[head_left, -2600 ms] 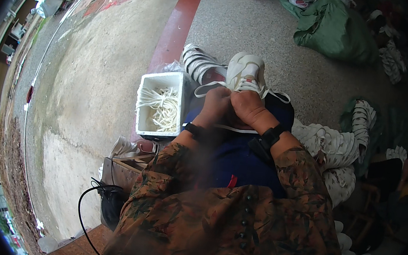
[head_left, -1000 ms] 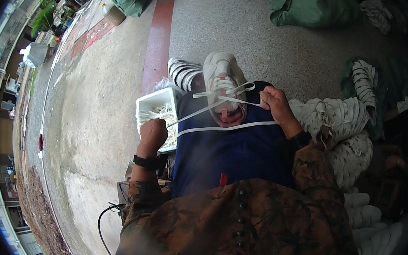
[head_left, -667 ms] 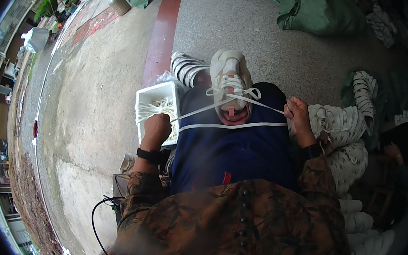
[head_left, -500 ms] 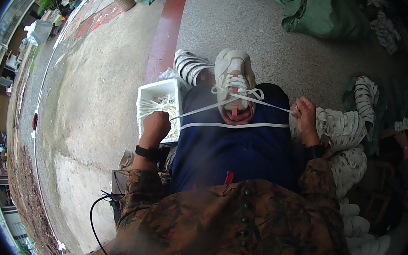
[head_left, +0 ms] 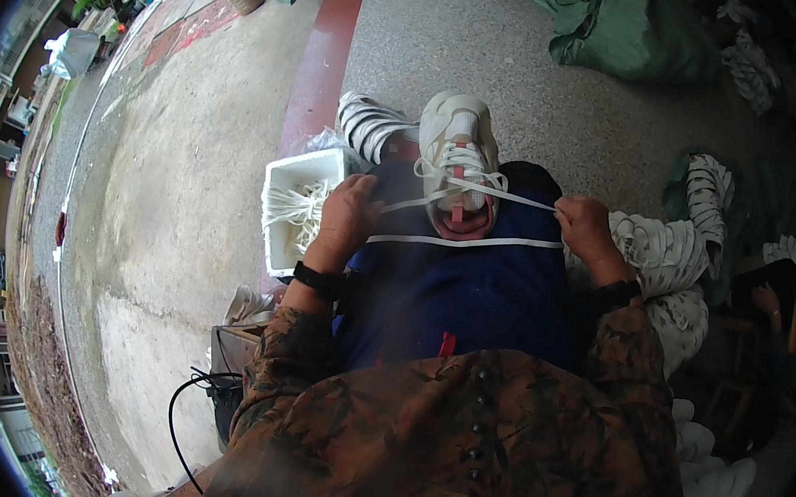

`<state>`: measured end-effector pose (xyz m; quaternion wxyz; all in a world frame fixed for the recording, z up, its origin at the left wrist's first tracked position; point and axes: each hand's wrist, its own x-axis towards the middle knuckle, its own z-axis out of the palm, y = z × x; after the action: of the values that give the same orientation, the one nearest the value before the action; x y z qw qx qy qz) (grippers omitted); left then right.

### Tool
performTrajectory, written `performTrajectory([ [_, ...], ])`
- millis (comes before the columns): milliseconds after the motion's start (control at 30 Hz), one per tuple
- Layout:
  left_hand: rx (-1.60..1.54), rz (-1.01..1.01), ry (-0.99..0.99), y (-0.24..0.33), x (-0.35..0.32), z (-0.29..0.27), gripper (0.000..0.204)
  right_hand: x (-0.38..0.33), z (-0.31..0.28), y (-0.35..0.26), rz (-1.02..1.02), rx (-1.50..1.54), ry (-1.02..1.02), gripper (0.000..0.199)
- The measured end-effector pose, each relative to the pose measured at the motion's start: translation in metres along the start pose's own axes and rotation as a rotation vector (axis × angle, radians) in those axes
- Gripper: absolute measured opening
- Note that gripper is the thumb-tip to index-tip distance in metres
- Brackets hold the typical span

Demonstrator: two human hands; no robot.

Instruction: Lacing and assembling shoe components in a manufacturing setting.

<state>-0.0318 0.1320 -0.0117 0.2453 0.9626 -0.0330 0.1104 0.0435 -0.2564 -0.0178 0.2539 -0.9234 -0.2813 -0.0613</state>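
Note:
A white and beige sneaker with a red lining rests on my lap, toe pointing away and its opening toward me. White shoelace runs through its upper eyelets, with a loop out to each side. My left hand, left of the shoe, is closed on one end of the lace. My right hand pinches the other end, drawn nearly straight to the right. A lower stretch of lace crosses my lap between both hands, just below the shoe opening. The left fingertips are partly hidden.
A white foam box of loose laces stands left of my lap. Stacked white shoe pieces lie at the right, others behind the box. A green sack sits at the far right. A person's arm shows at the right edge.
My left hand has moved up and inward toward the shoe, leaving a shorter stretch of lace there. My right hand has turned and shifted slightly left, still holding its lace end.

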Motion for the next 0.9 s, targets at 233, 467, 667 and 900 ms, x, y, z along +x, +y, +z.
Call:
performTrajectory([
  [233, -0.087, 0.286, -0.147, 0.035, 0.023, 0.029, 0.019, 0.019, -0.039, 0.007, -0.238, -0.385, 0.134, 0.009],
  [467, -0.442, 0.249, -0.091, 0.007, 0.012, 0.024, 0.006, 0.018, -0.029, 0.026, -0.024, -0.403, 0.164, 0.008],
  [667, -0.720, -0.154, -0.271, -0.015, -0.002, -0.009, 0.014, 0.050, 0.015, -0.034, 0.404, 0.920, -0.478, 0.018],
  [900, -0.690, -0.294, -0.228, -0.055, -0.022, -0.023, 0.008, 0.069, 0.066, -0.041, 0.323, 0.831, 0.024, 0.019],
])
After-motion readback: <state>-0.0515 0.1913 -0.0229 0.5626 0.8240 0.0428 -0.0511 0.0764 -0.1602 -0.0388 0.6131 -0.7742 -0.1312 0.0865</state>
